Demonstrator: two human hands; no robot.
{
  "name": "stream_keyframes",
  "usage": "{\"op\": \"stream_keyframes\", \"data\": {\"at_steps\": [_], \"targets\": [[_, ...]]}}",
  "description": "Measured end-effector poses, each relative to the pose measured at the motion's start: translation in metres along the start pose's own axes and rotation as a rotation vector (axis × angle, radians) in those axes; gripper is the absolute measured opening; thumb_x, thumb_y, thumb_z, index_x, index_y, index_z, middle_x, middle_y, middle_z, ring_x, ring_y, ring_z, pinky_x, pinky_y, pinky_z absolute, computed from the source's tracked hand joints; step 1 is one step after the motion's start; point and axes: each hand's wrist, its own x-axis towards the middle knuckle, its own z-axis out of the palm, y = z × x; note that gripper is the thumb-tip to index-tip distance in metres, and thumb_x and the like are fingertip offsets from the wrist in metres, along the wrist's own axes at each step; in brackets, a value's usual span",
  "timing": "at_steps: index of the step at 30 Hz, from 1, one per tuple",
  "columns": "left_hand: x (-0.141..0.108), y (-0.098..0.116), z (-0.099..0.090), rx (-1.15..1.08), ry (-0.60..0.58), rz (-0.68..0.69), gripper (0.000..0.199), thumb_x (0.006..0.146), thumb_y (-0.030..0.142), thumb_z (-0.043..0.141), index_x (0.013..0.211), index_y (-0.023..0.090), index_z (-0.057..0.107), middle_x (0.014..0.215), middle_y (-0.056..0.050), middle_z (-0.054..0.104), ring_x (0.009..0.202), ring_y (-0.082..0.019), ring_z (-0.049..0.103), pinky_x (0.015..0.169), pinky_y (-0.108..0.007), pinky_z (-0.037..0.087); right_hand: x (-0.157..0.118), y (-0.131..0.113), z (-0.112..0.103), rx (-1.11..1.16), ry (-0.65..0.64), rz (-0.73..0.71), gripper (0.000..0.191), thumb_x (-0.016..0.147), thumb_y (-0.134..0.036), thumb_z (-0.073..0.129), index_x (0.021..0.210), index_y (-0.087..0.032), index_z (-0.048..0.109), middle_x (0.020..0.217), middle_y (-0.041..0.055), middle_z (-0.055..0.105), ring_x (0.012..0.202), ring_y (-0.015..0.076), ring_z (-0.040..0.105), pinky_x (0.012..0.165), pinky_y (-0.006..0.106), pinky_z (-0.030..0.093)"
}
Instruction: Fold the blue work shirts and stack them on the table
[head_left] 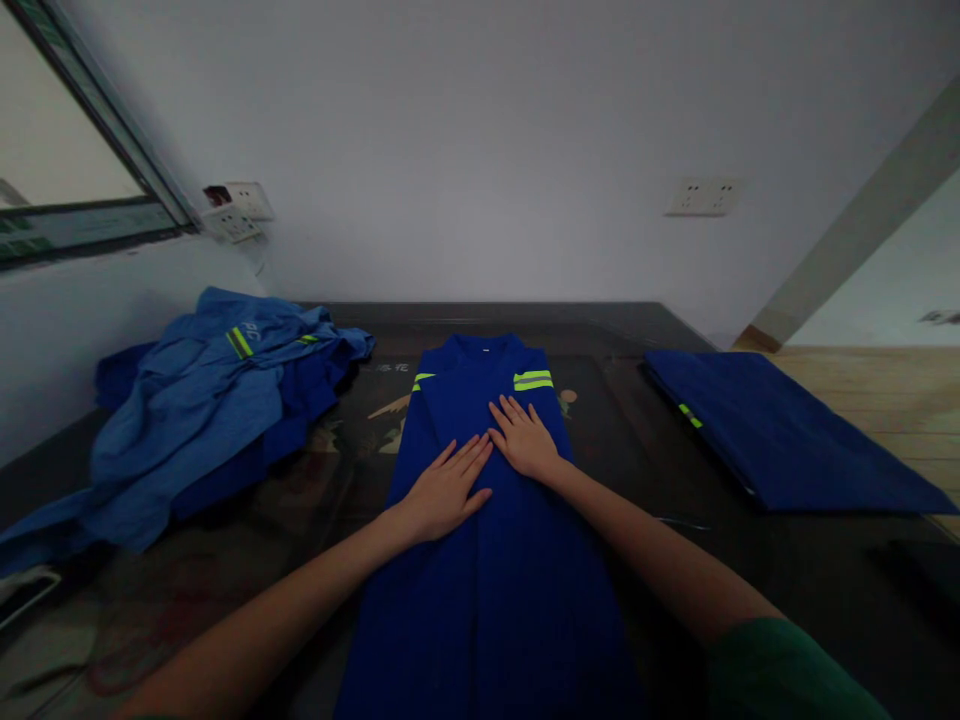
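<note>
A dark blue garment (480,600) with a collar lies lengthwise on the dark table, its sides folded in and its collar toward the wall. Yellow-green reflective bands show near both shoulders. My left hand (448,490) rests flat on the garment's middle, fingers spread and pointing up to the right. Just above and to the right, my right hand (523,437) lies flat on the chest part, its fingers apart below the right band. The fingertips of the two hands nearly meet. Neither hand grips anything.
Crumpled light and dark blue clothes (217,400) lie at the left of the dark table (607,430). A folded blue garment (787,430) sits at the right edge. The wall behind holds sockets (705,197). A dark object (926,575) is at the lower right.
</note>
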Motion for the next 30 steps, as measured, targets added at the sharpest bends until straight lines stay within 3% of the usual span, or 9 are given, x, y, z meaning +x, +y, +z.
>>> {"op": "stream_keyframes", "data": {"at_steps": [6, 9, 11, 15, 18, 22, 24, 27, 30], "targets": [[-0.006, 0.005, -0.009, 0.033, 0.09, 0.084, 0.064, 0.097, 0.048, 0.031, 0.15, 0.013, 0.023, 0.156, -0.013, 0.026, 0.146, -0.022, 0.016, 0.119, -0.047, 0.009, -0.007, -0.001, -0.013, 0.151, 0.202, -0.12, 0.047, 0.097, -0.031, 0.037, 0.141, -0.016, 0.046, 0.149, 0.0112, 0.04, 0.143, 0.0226, 0.027, 0.116, 0.048, 0.023], [-0.033, 0.013, -0.029, 0.019, 0.152, 0.14, 0.061, 0.096, 0.048, 0.039, 0.148, 0.018, 0.031, 0.155, -0.011, 0.03, 0.145, -0.024, 0.02, 0.119, -0.052, 0.006, -0.038, -0.004, -0.031, 0.332, 0.386, -0.196, 0.04, 0.096, -0.028, 0.04, 0.131, -0.017, 0.055, 0.141, 0.0107, 0.05, 0.138, 0.0199, 0.036, 0.115, 0.044, 0.028], [-0.062, 0.022, -0.045, -0.064, 0.18, 0.109, 0.051, 0.097, 0.043, 0.039, 0.143, 0.02, 0.041, 0.151, -0.01, 0.038, 0.141, -0.024, 0.03, 0.118, -0.051, 0.015, -0.074, -0.007, -0.05, 0.465, 0.438, -0.202, 0.037, 0.094, -0.027, 0.042, 0.128, -0.019, 0.057, 0.137, 0.0108, 0.054, 0.132, 0.0197, 0.043, 0.112, 0.043, 0.034], [-0.134, 0.053, -0.066, -0.371, 0.24, -0.072, 0.038, 0.097, 0.036, 0.039, 0.124, 0.023, 0.061, 0.127, -0.008, 0.062, 0.12, -0.021, 0.056, 0.105, -0.041, 0.042, -0.168, -0.015, -0.09, 0.683, 0.285, -0.142, 0.027, 0.09, -0.031, 0.05, 0.109, -0.023, 0.067, 0.12, 0.0089, 0.064, 0.114, 0.0221, 0.058, 0.102, 0.044, 0.044], [-0.187, 0.086, -0.062, -0.721, 0.261, -0.264, 0.036, 0.094, 0.041, 0.042, 0.104, 0.023, 0.071, 0.094, -0.007, 0.073, 0.088, -0.02, 0.068, 0.083, -0.032, 0.054, -0.243, -0.022, -0.106, 0.88, -0.009, 0.114, 0.024, 0.086, -0.041, 0.056, 0.092, -0.023, 0.072, 0.093, 0.0064, 0.071, 0.083, 0.02, 0.066, 0.077, 0.034, 0.055], [-0.251, 0.118, -0.026, -1.202, -0.113, -0.52, 0.046, 0.091, 0.052, 0.043, 0.079, 0.019, 0.072, 0.068, -0.006, 0.071, 0.054, -0.017, 0.066, 0.054, -0.025, 0.052, -0.334, -0.023, -0.081, 1.065, -0.531, 0.348, 0.036, 0.083, -0.054, 0.055, 0.088, -0.023, 0.075, 0.08, 0.0065, 0.071, 0.061, 0.0182, 0.065, 0.053, 0.027, 0.052], [-0.276, 0.121, 0.0, -1.183, -0.239, -0.651, 0.047, 0.088, 0.056, 0.046, 0.074, 0.018, 0.071, 0.063, -0.006, 0.071, 0.053, -0.019, 0.066, 0.052, -0.026, 0.051, -0.365, -0.022, -0.052, 0.959, -0.537, 0.41, 0.035, 0.081, -0.053, 0.057, 0.085, -0.024, 0.076, 0.077, 0.0072, 0.072, 0.064, 0.0213, 0.067, 0.058, 0.03, 0.054], [-0.293, 0.118, 0.037, -0.937, -0.02, -0.873, 0.042, 0.077, 0.058, 0.059, 0.086, 0.019, 0.073, 0.083, -0.009, 0.075, 0.078, -0.027, 0.072, 0.075, -0.034, 0.056, -0.384, -0.025, -0.007, 0.895, -0.334, 0.54, 0.041, 0.075, -0.054, 0.062, 0.099, -0.023, 0.074, 0.098, 0.011, 0.074, 0.09, 0.029, 0.069, 0.078, 0.036, 0.056], [-0.283, 0.124, 0.06, -0.929, 0.275, -0.968, 0.062, 0.064, 0.06, 0.07, 0.109, 0.017, 0.068, 0.118, -0.013, 0.068, 0.111, -0.033, 0.063, 0.1, -0.044, 0.047, -0.377, -0.04, 0.022, 0.982, -0.127, 0.618, 0.059, 0.07, -0.058, 0.066, 0.115, -0.02, 0.068, 0.122, 0.0132, 0.066, 0.114, 0.0318, 0.06, 0.095, 0.04, 0.05]]}}
